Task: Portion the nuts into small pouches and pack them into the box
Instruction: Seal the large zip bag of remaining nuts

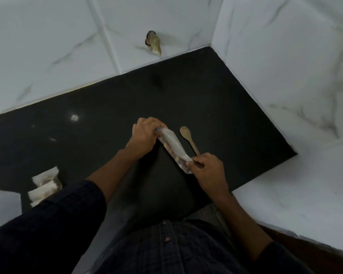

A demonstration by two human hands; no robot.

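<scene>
1. While both hands work above it, the black counter (206, 95) spreads under the fingers, with white marble-patterned wall (48, 36) beyond them.
2. Filled pouches (46, 184) lie well apart, left of the left forearm.
3. Between the fingers stretches a clear pouch (172, 145) holding nuts.
4. Left hand (145, 135) is closed on its far end; right hand (208, 171) pinches its near end.
5. A wooden spoon (187, 137) lies just beside the pouch, past the right fingertips.
</scene>
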